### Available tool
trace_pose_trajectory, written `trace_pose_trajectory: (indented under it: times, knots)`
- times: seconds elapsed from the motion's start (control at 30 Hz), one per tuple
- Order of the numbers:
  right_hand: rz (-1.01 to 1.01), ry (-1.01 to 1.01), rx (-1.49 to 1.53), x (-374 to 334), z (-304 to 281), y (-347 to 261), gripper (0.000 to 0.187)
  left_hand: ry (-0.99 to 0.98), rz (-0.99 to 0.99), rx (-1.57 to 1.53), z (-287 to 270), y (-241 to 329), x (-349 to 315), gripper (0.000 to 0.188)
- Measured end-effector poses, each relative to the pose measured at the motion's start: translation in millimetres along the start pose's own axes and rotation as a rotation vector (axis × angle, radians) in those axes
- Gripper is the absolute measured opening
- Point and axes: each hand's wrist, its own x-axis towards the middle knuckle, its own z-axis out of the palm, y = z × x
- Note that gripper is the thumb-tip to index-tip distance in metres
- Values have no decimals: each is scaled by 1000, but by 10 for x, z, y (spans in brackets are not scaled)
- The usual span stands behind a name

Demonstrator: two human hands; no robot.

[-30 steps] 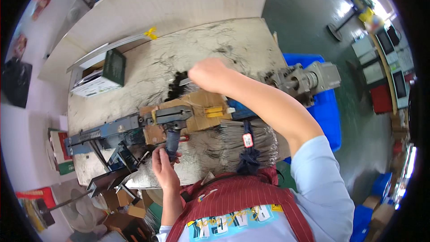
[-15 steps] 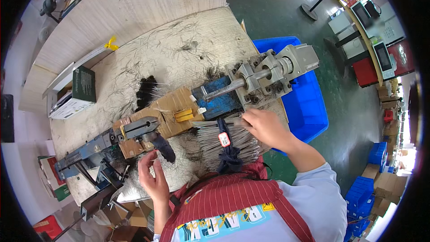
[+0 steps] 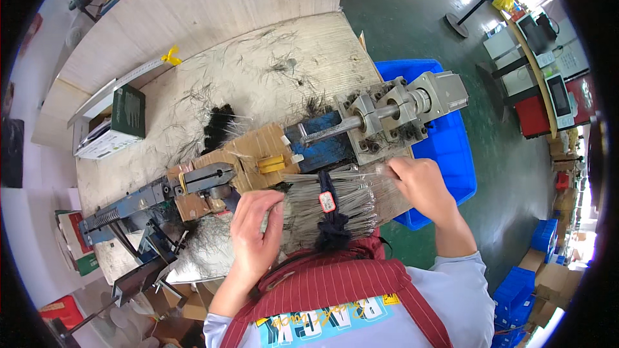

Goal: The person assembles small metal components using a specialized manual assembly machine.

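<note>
A bundle of thin silvery wires [image 3: 361,203] lies at the table's front edge, with a dark cloth band [image 3: 333,227] and a red-bordered label [image 3: 327,202] across it. My right hand [image 3: 422,183] is beyond the bundle's right end, thumb and fingers pinched on what looks like a thin wire reaching from the bundle. My left hand [image 3: 255,229] hovers left of the bundle, thumb apart from the fingers and nothing seen in it. Behind it, a dark cloth-wrapped handle [image 3: 232,200] below the metal clamp [image 3: 206,177] is mostly hidden.
A motor [image 3: 442,92] drives a shaft [image 3: 329,131] in bearing blocks on the table's right. Black bristle brushes [image 3: 219,125] lie behind a cardboard-covered bar [image 3: 248,148]. Loose bristles litter the tabletop [image 3: 258,58]. A blue bin [image 3: 461,167] stands beyond the right edge; a box [image 3: 122,119] sits left.
My left hand has moved right, from beside the cloth-wrapped handle toward the bundle. My right hand has shifted right, away from the wires' ends. The view has shifted slightly.
</note>
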Motion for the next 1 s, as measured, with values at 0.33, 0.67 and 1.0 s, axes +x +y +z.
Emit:
trace_pose_trajectory:
  times: [0.33, 0.67, 1.0]
  knots:
    - [-375, 289, 121, 164, -668, -503, 25, -316, 307, -62, 189, 203, 491, 33]
    - [-533, 195, -114, 1379, -330, -446, 12, -109, 372, 616, -41, -171, 1084, 8]
    - [-914, 260, -200, 1307, 78, -1012, 23, -294, 237, 565, -544, -70, 653, 9]
